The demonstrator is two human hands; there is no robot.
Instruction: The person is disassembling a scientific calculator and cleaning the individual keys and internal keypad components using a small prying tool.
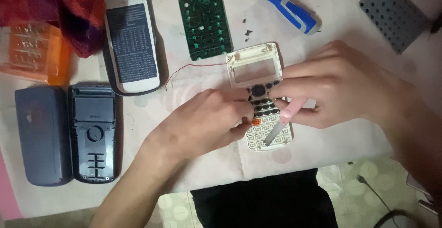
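Centrally, the white calculator front shell [258, 83] lies on the worktop [322, 149], long axis running top to bottom. Left hand [207, 122] fingers pinch its left edge; right hand [343, 87] grips pink tweezers [285, 117], tips over lower keys.

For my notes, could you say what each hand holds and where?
Right hand grips pink-handled tweezers by the handle; left hand steadies the calculator front shell at its keypad.

- Both my hands, left [202, 122] and right [343, 87], crowd the white keypad shell [258, 78], so nothing else fits in over it.
- Behind it, the green circuit board [205, 20] and blue screwdriver [292, 10] block the far side.
- To my left, the dark back covers [69, 133] and the white slide cover [132, 43] fill the worktop [331, 149].
- I see bare worktop along the near edge, below my right hand.
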